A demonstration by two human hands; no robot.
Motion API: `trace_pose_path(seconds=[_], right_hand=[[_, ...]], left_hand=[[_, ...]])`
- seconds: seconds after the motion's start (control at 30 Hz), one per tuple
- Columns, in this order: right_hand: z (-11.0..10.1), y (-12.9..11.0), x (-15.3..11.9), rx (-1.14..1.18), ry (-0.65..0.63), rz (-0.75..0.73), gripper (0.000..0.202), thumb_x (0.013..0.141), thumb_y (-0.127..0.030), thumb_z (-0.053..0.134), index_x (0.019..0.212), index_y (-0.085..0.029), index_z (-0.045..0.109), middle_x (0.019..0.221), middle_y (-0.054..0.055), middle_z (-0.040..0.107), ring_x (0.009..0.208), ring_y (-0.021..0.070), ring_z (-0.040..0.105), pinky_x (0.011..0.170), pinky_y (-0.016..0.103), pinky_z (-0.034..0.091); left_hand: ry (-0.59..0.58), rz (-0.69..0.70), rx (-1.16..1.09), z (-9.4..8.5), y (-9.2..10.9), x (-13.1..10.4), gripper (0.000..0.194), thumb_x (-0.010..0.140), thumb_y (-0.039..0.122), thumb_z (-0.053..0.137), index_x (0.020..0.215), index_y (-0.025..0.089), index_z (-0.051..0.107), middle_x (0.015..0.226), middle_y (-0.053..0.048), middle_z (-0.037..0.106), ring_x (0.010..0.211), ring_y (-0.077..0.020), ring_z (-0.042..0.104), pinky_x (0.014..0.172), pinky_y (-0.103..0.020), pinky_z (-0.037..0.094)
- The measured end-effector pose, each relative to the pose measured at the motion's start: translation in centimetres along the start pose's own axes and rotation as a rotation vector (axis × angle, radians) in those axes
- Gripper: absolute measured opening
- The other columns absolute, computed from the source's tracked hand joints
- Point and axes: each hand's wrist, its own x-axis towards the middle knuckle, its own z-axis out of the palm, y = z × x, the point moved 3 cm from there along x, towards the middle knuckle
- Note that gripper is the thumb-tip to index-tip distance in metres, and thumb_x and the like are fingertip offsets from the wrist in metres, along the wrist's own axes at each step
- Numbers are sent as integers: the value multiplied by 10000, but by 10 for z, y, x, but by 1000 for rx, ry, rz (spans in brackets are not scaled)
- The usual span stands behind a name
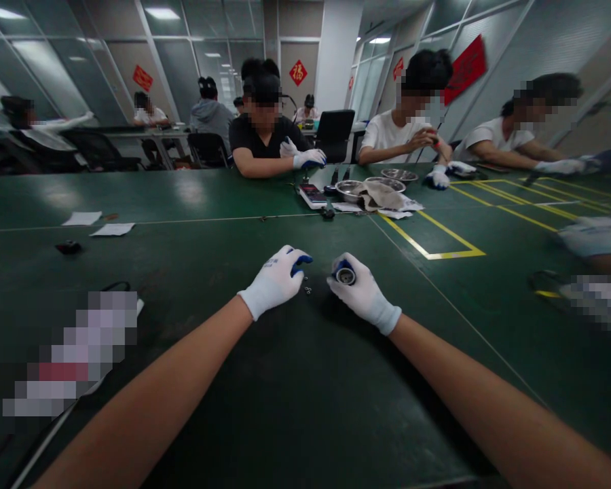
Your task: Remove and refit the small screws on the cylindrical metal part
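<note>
My right hand [362,293], in a white glove with blue-coated fingers, is wrapped around a small round cylinder [345,276]. The cylinder's pale-rimmed end faces up, with a dark inside that I cannot make out in detail. To its left, my gloved left hand [279,280] hovers low over the table with thumb and forefinger curved and apart, holding nothing that shows. A few tiny ring-like metal parts [308,291] lie on the green table [305,380], just right of the left fingertips and between the two hands.
Metal bowls [350,190] with a cloth [381,195] stand farther back, beside a phone-like box [313,195]. Paper sheets [113,229] and a small black object [68,247] lie at left, above a blurred-out pale item [81,346]. Yellow tape [453,255] marks the right side. Several people sit around.
</note>
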Motion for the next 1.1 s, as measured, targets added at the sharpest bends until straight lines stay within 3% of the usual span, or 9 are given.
trace_pose_path(seconds=[0.13,0.4,0.53,0.67,0.9,1.1], right_hand=[[-1,5,2,61,35,91,302,777,-469,723,790,-252,514,666,-38,563,616,162,533,582,304,447],[2,5,2,57,-8,122,294,740,-420,747,850,-249,535,719,-35,618,645,173,588,600,314,478],[1,6,3,65,24,138,345,744,-496,778,832,-243,560,710,-25,640,657,182,598,613,322,487],[2,6,4,128,14,137,353,744,-510,798,800,-239,577,705,-17,653,672,189,610,612,318,497],[6,1,1,183,-95,66,237,824,-452,679,918,-239,637,809,-1,679,743,197,630,690,339,517],[9,-9,-5,100,-179,-26,151,777,-323,639,814,-244,516,726,-39,580,676,164,548,634,305,446]], left_hand=[[-132,7,86,9,-18,-1,380,946,233,634,1319,217,703,1281,-114,668,1208,-285,650,1111,-473,523],[-168,-34,230,15,-9,5,217,985,266,600,1149,187,719,1209,-125,707,1134,-289,686,1027,-444,559],[-122,-81,93,5,-5,3,211,996,250,586,1170,192,691,1159,-130,757,1079,-295,733,985,-459,586],[-28,-11,-136,-7,3,3,173,945,206,647,1095,199,733,1156,-95,790,1111,-262,734,1064,-461,566],[-117,12,-516,-16,21,6,233,871,119,703,1097,146,749,1162,-102,802,1103,-239,748,1071,-459,573],[-118,75,-425,-21,39,1,161,902,193,718,1054,161,760,1079,-74,785,1041,-227,738,1006,-407,589]])
